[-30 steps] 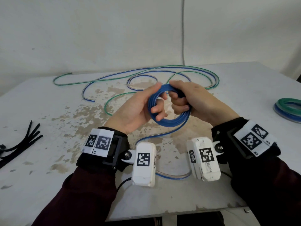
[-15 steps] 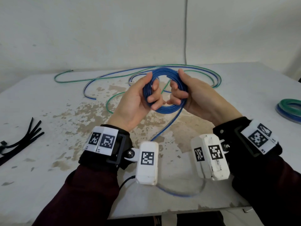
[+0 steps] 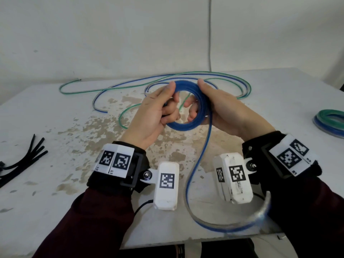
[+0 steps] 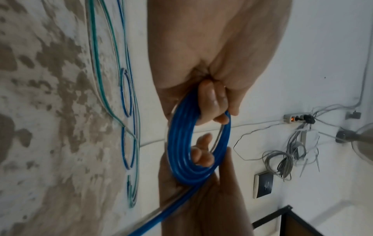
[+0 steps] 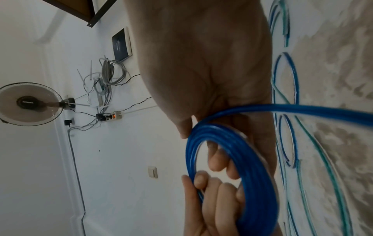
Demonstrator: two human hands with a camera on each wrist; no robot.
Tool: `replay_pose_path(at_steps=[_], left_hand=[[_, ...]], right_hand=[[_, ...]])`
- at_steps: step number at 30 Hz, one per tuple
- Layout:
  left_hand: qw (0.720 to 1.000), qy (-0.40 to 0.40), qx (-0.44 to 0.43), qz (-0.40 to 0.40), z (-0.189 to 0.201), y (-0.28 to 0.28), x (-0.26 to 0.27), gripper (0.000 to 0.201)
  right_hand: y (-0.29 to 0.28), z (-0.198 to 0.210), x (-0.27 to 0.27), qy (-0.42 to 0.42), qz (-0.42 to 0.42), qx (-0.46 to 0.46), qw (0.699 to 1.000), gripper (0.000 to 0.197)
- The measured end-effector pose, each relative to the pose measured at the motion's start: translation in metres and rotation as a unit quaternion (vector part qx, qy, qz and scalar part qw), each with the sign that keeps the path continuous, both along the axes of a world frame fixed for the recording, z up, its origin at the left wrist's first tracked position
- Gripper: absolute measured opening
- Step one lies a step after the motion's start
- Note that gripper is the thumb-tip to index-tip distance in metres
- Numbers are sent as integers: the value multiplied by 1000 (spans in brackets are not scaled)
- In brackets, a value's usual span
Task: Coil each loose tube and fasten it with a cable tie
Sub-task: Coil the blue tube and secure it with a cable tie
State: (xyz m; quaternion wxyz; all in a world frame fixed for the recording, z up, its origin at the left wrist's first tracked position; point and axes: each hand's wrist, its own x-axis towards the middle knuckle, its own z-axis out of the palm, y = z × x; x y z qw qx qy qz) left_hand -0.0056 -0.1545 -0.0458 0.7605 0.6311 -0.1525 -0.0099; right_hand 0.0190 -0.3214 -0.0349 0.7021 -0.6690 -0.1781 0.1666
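A: Where is the blue tube coil [image 3: 193, 107]?

B: Centre of the head view, held up above the desk [image 3: 55, 127] between both hands. The left hand [image 3: 154, 116] grips its left side, thumb over the top and fingers curled through the ring. The right hand [image 3: 223, 110] grips the right side the same way, fingers hooked through the middle.

A: All of it wound?

B: No. A loose tail [image 3: 197, 164] drops from the right side of the coil toward the bottom of the frame and curls round by the right wrist, blurred there.

A: What else lies on the desk?

B: Uncoiled blue and green tubes [image 3: 186, 76] loop across the far part, behind the hands. A finished green and blue coil [image 3: 329, 120] sits at the right edge. A bunch of black cable ties [image 3: 24, 162] lies at the left edge, well apart from the hands.

A: And the wrist views?

B: Both show the coil [image 4: 181, 143] as several blue turns side by side, fingers [image 5: 216, 159] of each hand through it.
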Motion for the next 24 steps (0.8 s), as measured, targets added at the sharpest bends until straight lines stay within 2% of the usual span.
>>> replay_pose_path(at_steps=[3, 6, 9, 12, 16, 18, 21, 24], left_hand=[[1000, -5, -22, 5, 0, 3, 1, 36], [998, 21, -27, -46, 2, 2, -1, 35], [995, 30, 25, -90, 3, 3, -3, 37], [995, 12, 61, -73, 1, 2, -3, 39], [1000, 1, -5, -18, 3, 1, -2, 41], [1000, -2, -16, -8, 2, 2, -1, 42], [999, 12, -6, -34, 3, -1, -3, 45], [996, 35, 23, -84, 3, 0, -4, 45]], right_hand=[[0, 0, 0, 7, 14, 30, 999, 54], [1, 4, -4, 14, 28, 65, 997, 49], [0, 7, -7, -9, 25, 23, 999, 48], [1, 5, -8, -18, 15, -1, 1000, 47], [2, 3, -2, 15, 2, 48, 999, 51], [2, 3, -1, 6, 7, 56, 998, 47], [2, 4, -3, -8, 3, 66, 998, 44], [1, 4, -4, -30, 5, 33, 999, 44]])
